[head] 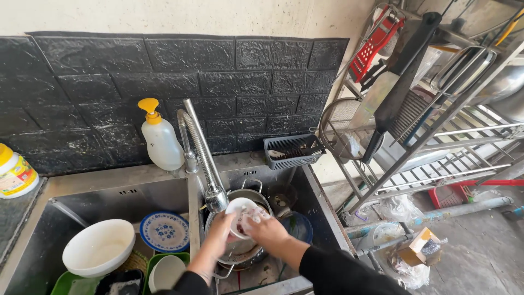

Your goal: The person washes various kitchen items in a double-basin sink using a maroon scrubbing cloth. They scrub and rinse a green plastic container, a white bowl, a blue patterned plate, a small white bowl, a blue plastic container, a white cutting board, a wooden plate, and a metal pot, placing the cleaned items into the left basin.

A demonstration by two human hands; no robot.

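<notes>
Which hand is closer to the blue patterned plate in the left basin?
Left. The left hand holds the small white bowl just right of the blue patterned plate; the right hand is farther right.

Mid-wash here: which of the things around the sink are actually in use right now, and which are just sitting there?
In use:
left hand holding the small white bowl
right hand scrubbing inside it
faucet above the bowl
metal pot beneath

Lying about:
large white bowl
patterned plate
soap dispenser
grey basket
rack
</notes>
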